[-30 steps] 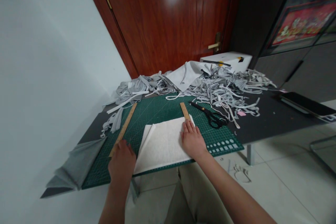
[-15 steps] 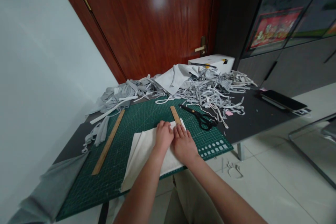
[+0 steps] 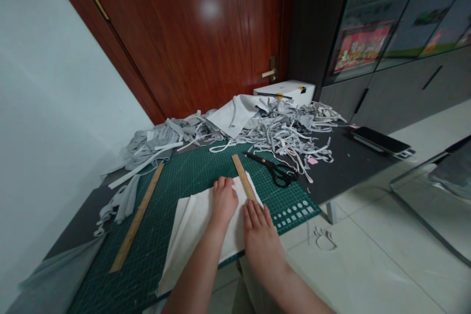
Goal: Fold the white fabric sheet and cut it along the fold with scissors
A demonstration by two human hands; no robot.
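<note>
A folded white cloth [image 3: 200, 221] lies on the green cutting mat [image 3: 198, 167] near the table's front edge. My left hand [image 3: 223, 202] is at the cloth's far edge, fingers curled down on it; the fingertips are partly hidden. A wooden ruler [image 3: 241, 174] lies along the right side of the cloth. My right hand [image 3: 262, 238] lies flat, fingers stretched out, over the near end of this ruler and the cloth beside it. Black scissors [image 3: 275, 169] rest on the mat to the right of the ruler.
A second wooden ruler [image 3: 138, 218] lies on the mat's left part. Heaped grey and white fabric scraps [image 3: 272, 125] cover the table's back, before a white box [image 3: 290, 92]. A dark phone-like device [image 3: 380, 141] sits at the right. Grey cloth [image 3: 62, 274] hangs over the left edge.
My right hand has slid toward me along the ruler, uncovering more of it. My left hand is now farther from the right one. The view has turned slightly to the right.
</note>
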